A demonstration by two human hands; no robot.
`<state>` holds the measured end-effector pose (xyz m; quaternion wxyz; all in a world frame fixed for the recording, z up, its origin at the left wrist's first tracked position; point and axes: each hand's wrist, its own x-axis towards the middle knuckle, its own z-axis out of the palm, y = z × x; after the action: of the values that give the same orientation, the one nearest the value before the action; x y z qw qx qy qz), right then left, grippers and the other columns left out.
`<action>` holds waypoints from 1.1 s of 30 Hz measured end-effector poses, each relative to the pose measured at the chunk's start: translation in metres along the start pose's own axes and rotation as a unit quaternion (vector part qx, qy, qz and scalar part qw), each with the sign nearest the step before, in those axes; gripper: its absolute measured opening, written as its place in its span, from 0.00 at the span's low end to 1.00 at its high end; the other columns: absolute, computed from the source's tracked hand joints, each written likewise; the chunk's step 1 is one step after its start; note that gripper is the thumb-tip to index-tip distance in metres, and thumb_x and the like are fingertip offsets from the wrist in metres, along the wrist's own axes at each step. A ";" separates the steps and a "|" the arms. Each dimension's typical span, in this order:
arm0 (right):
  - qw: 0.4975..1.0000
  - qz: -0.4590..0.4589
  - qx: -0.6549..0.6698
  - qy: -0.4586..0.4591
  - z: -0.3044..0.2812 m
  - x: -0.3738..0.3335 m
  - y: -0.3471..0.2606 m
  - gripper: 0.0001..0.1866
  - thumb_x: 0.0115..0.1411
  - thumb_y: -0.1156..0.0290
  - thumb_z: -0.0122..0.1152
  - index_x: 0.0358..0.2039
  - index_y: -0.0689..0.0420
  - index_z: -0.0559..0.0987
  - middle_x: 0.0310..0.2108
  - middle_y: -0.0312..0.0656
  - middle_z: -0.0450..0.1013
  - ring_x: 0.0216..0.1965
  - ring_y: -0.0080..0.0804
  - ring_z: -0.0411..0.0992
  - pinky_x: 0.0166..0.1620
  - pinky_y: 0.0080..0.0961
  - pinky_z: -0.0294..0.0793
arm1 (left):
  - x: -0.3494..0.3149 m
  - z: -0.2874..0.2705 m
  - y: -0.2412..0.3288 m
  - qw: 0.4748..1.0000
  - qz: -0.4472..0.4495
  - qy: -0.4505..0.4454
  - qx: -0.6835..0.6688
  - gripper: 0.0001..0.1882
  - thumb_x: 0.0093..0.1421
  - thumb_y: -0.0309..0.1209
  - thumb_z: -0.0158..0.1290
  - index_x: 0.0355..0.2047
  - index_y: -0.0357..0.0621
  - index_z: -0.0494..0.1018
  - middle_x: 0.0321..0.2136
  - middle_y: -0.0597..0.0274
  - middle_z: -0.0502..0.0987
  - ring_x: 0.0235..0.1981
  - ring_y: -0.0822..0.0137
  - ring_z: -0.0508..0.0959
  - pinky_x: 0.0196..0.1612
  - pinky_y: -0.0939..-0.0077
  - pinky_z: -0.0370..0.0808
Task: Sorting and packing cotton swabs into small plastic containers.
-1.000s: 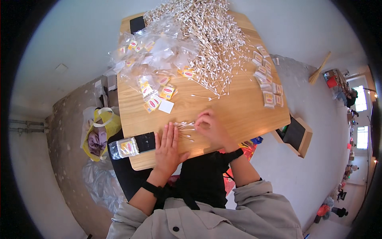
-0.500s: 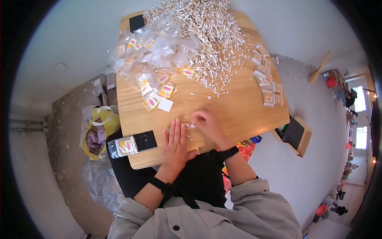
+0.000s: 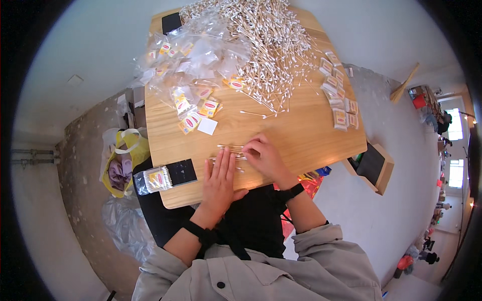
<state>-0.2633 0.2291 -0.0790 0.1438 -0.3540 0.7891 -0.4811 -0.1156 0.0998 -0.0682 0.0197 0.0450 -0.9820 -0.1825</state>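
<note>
Near the front edge of the wooden table [image 3: 301, 135], my left hand [image 3: 219, 176] lies flat, fingers stretched out, over a few cotton swabs [image 3: 227, 146]. Their white tips show past its fingers on both sides. Just to the right, my right hand [image 3: 264, 159] has its thumb and fingers pinched at the right ends of these swabs; how many it grips is hidden. Beyond both hands spreads a large heap of loose cotton swabs [image 3: 271, 45]. At the left front corner, a clear bag of cotton swabs [image 3: 157, 179] rests partly on a black flat piece [image 3: 183, 171].
Clear plastic bags [image 3: 201, 55] with yellow-and-white cards pile up at the far left. A white square card [image 3: 207, 126] lies near them. Several filled swab packs [image 3: 340, 118] line the right edge. On the floor are a yellow bag [image 3: 140, 150] and an open cardboard box [image 3: 384, 175].
My right hand's fingers have come down onto the swab ends beside my left hand, from a blurred, more raised pose. The left hand stays flat in place. The whole view has shifted slightly.
</note>
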 end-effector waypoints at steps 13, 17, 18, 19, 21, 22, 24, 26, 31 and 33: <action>0.999 0.022 -0.037 0.028 0.007 0.008 0.002 0.06 0.54 0.72 0.63 0.32 0.57 0.78 0.30 0.44 0.69 0.29 0.40 0.74 0.33 0.32 0.73 | 0.024 0.002 -0.001 0.999 -0.028 0.015 -0.004 0.65 0.36 0.61 0.63 0.65 0.32 0.49 0.68 0.45 0.47 0.70 0.52 0.47 0.67 0.45 0.42; 0.998 0.027 -0.054 0.009 0.005 0.009 0.000 0.06 0.53 0.71 0.63 0.31 0.57 0.77 0.29 0.44 0.68 0.29 0.40 0.74 0.33 0.33 0.73 | 0.025 0.007 -0.003 0.999 -0.030 0.029 -0.014 0.65 0.37 0.61 0.63 0.65 0.31 0.49 0.68 0.44 0.47 0.70 0.51 0.47 0.67 0.44 0.41; 0.998 0.033 -0.062 0.000 0.003 0.009 -0.002 0.06 0.53 0.71 0.63 0.31 0.56 0.76 0.29 0.45 0.68 0.30 0.41 0.73 0.33 0.34 0.73 | 0.025 0.007 -0.003 0.999 -0.029 0.030 -0.017 0.65 0.37 0.61 0.63 0.65 0.30 0.49 0.68 0.43 0.47 0.70 0.50 0.47 0.67 0.43 0.41; 0.997 0.040 -0.071 -0.009 0.002 0.010 -0.004 0.06 0.53 0.71 0.63 0.31 0.56 0.76 0.29 0.45 0.68 0.30 0.42 0.73 0.34 0.34 0.73 | 0.025 0.008 -0.003 0.999 -0.028 0.033 -0.016 0.65 0.37 0.62 0.63 0.65 0.30 0.49 0.68 0.43 0.47 0.70 0.50 0.47 0.67 0.43 0.41; 0.993 0.001 -0.119 -0.016 0.000 0.011 -0.005 0.06 0.53 0.71 0.62 0.31 0.56 0.76 0.29 0.45 0.68 0.32 0.43 0.72 0.35 0.36 0.72 | 0.025 0.009 -0.003 0.999 -0.025 0.039 -0.013 0.65 0.37 0.62 0.62 0.65 0.31 0.49 0.68 0.43 0.47 0.70 0.50 0.47 0.67 0.43 0.41; 0.989 -0.017 -0.142 -0.019 0.000 0.011 -0.006 0.06 0.53 0.70 0.62 0.31 0.56 0.76 0.29 0.45 0.68 0.33 0.44 0.72 0.36 0.37 0.72 | 0.025 0.010 -0.003 0.999 -0.029 0.035 -0.009 0.65 0.37 0.62 0.62 0.65 0.31 0.49 0.68 0.43 0.47 0.70 0.50 0.46 0.67 0.43 0.41; 0.988 -0.023 -0.151 -0.024 -0.002 0.011 -0.009 0.06 0.54 0.70 0.62 0.30 0.55 0.76 0.30 0.45 0.68 0.35 0.46 0.71 0.37 0.39 0.71 | 0.024 0.010 -0.003 0.999 -0.035 0.027 -0.001 0.65 0.37 0.62 0.62 0.65 0.31 0.48 0.68 0.44 0.47 0.70 0.51 0.46 0.67 0.43 0.41; 0.987 -0.027 -0.158 -0.029 -0.003 0.011 -0.011 0.06 0.54 0.69 0.61 0.30 0.55 0.75 0.30 0.45 0.69 0.35 0.46 0.70 0.37 0.39 0.71 | 0.025 0.008 -0.002 0.999 -0.047 0.009 -0.006 0.64 0.38 0.61 0.63 0.66 0.34 0.47 0.69 0.48 0.45 0.71 0.54 0.44 0.68 0.47 0.40; 0.984 -0.026 -0.173 -0.038 -0.006 0.009 -0.013 0.05 0.55 0.69 0.61 0.30 0.55 0.75 0.28 0.45 0.70 0.33 0.46 0.72 0.36 0.38 0.71 | 0.025 0.005 -0.001 0.999 -0.051 0.000 -0.014 0.64 0.39 0.59 0.64 0.67 0.36 0.46 0.69 0.50 0.44 0.71 0.55 0.43 0.69 0.48 0.39; 0.991 -0.003 -0.132 -0.031 -0.004 0.009 -0.011 0.05 0.56 0.69 0.60 0.30 0.55 0.75 0.27 0.44 0.71 0.31 0.45 0.73 0.34 0.37 0.72 | 0.025 0.007 -0.001 0.999 -0.048 0.004 -0.020 0.64 0.39 0.59 0.64 0.67 0.36 0.47 0.69 0.50 0.44 0.71 0.55 0.43 0.69 0.49 0.39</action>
<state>-0.2676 0.2222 -0.0659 0.1186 -0.3867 0.8399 -0.3619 -0.1404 0.0984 -0.0743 0.0157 0.0925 -0.9747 -0.2031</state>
